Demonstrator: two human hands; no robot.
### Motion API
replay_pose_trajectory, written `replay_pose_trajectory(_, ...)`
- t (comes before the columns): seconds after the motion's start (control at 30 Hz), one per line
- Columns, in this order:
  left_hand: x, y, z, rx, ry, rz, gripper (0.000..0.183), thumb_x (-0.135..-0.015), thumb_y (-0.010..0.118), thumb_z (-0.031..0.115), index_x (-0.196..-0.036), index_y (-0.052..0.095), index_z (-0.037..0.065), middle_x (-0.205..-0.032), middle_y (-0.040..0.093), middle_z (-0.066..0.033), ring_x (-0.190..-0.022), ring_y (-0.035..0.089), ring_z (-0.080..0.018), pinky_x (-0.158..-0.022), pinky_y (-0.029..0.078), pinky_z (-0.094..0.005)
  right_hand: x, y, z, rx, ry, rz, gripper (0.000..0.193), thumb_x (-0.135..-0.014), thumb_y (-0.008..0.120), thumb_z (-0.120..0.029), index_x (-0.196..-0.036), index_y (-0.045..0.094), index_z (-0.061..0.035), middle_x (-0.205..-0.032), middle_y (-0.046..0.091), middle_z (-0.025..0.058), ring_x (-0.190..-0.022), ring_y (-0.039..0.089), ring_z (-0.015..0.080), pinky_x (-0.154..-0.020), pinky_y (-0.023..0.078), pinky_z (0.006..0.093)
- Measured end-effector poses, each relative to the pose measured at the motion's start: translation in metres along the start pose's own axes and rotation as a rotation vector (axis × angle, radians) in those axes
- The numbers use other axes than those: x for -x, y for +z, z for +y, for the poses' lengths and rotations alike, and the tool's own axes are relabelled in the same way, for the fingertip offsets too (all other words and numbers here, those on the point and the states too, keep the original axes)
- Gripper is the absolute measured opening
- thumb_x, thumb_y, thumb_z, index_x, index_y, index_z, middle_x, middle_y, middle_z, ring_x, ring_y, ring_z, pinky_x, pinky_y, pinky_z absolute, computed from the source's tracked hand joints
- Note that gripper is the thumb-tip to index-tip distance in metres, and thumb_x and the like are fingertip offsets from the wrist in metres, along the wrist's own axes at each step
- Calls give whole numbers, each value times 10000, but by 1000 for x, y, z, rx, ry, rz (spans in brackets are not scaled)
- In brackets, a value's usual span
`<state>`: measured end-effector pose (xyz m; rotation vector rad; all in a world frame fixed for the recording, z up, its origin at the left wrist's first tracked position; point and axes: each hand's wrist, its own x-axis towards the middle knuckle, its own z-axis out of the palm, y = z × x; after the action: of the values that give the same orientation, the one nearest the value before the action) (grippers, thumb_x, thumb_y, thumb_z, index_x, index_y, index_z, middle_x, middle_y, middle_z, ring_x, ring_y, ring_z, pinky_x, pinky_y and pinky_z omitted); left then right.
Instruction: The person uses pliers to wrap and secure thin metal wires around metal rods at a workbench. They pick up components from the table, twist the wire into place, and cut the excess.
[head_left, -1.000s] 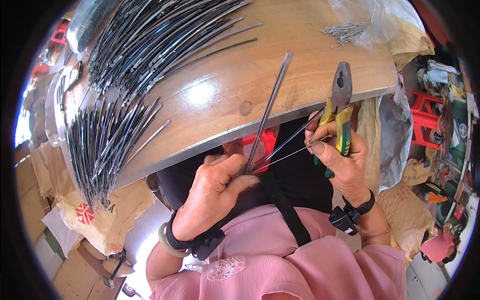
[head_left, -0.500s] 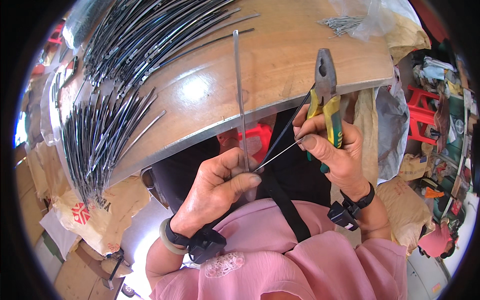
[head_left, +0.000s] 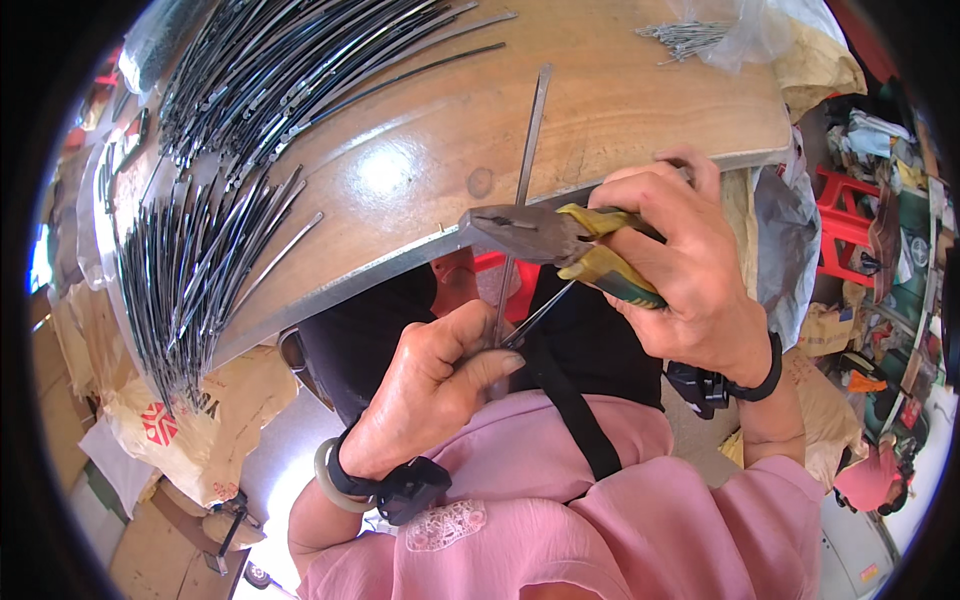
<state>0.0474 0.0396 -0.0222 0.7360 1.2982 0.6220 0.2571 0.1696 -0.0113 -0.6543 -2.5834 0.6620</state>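
My left hand (head_left: pixel 435 385) is closed in a pinch, thumb against the fingers, in front of my lap. A long, narrow grey flat strip (head_left: pixel 532 140) rises from this pinch past the table's front edge. A thin dark strip (head_left: pixel 545 312) also leaves the pinch, slanting up to the right behind the right hand. My right hand (head_left: pixel 690 265) is wrapped round yellow-and-green pliers (head_left: pixel 530 236). Their grey jaws point left and cross in front of the upright strip; whether they touch it I cannot tell.
On the wooden table (head_left: pixel 590 110), two heaps of dark thin strips, a far heap (head_left: pixel 310 75) and a near heap (head_left: pixel 200 275), lie at the left. Small metal wires (head_left: pixel 685 40) and a plastic bag (head_left: pixel 745 35) sit at the far right. Red stools (head_left: pixel 845 225) stand beyond.
The pliers have swung from pointing up to pointing left, moving over to the upright strip. My right hand has turned over, and the grey strip leans further right.
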Motion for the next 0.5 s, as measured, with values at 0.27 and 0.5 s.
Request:
replay_pose_trajectory(0.27,-1,-35,13,-74,198,-170,306,-860,575,-92,-1159,629,-47,-967,621,-106,-775,622,-152,-708,504,-277,2,5,0,-22,-34,21,243,-591,694,-54,-819,641,11,-1004,588,120,-837,535,295,-812,380,460)
replay_pose_trajectory(0.5,-8,-20,43,191,-135,-166,233,-895,633,40,-1122,645,-11,-875,664,-60,-743,616,-128,-633,499,-258,-5,11,-16,-134,-82,9,276,-516,622,4,-792,625,4,-975,572,118,-800,542,285,-792,364,467)
